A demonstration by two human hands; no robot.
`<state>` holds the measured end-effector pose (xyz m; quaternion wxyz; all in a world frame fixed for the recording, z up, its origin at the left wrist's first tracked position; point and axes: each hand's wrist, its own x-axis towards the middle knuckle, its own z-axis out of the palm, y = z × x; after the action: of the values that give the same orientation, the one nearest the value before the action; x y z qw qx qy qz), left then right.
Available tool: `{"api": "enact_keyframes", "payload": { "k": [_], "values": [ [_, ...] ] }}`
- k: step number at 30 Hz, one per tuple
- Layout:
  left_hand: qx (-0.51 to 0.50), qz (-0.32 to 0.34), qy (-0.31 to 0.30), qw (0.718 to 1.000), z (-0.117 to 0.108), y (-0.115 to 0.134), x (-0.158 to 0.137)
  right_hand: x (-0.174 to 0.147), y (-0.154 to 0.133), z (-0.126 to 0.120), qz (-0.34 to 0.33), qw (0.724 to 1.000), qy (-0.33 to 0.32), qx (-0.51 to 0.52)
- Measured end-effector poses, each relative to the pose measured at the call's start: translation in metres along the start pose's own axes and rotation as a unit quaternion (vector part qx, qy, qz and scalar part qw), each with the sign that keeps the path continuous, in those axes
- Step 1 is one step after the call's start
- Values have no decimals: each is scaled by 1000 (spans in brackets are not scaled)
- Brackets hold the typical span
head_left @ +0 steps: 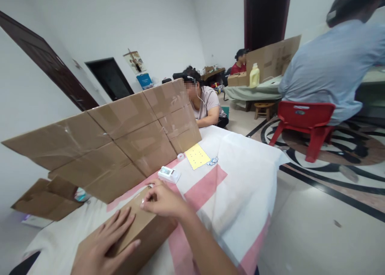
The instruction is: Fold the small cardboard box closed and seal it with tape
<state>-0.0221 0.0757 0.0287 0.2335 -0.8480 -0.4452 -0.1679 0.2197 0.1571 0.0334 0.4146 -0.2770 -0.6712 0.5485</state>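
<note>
A closed brown cardboard box (153,241) lies on the table close in front of me. My left hand (105,243) rests flat on its top with the fingers spread. At the far end of the box, my right hand (164,201) is closed, thumb and fingertips curled together above the top edge. Something small and pale shows at those fingertips, too blurred to name. Just beyond the right hand is a small white box-shaped item (168,174). Farther off lie a roll of tape (180,156), a yellow dotted sheet (196,155) and a small blue-and-white tangle (212,161).
A tall cardboard partition (120,142) stands along the table's far left side. An opened carton (49,201) sits at the left. The white and pink cloth (240,170) covers the table. Several people sit around the room, one on a red chair (303,114).
</note>
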Motion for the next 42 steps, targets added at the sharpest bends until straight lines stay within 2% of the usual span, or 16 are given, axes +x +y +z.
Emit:
{"api": "enact_keyframes", "payload": {
  "k": [6, 14, 19, 23, 28, 31, 35, 42],
  "values": [
    [-9, -72, -16, 997, 1, 9, -1, 1, 8, -3, -5, 1000, 5, 1],
    [-33, -147, -57, 987, 2, 8, -3, -3, 9, -6, -17, 999, -4, 49],
    [-39, -150, -47, 987, 4, 9, -5, -6, 1, -10, 20, 1000, -11, 7],
    [-34, -136, -43, 989, 5, 9, -5, -9, -1, -12, 5, 999, -37, -10],
    [-25, -111, -29, 993, 4, 9, -3, -16, -6, -15, -38, 999, 23, -26],
    [-27, -113, -27, 993, 4, 9, -4, -20, -12, -17, -33, 999, 39, 2],
    [-39, -130, -39, 990, 5, 10, -6, -22, -15, -14, 1, 998, 11, 68],
    [-41, -148, -60, 986, 3, 13, -4, -18, -8, -8, -12, 998, -41, 46]
  ]
}}
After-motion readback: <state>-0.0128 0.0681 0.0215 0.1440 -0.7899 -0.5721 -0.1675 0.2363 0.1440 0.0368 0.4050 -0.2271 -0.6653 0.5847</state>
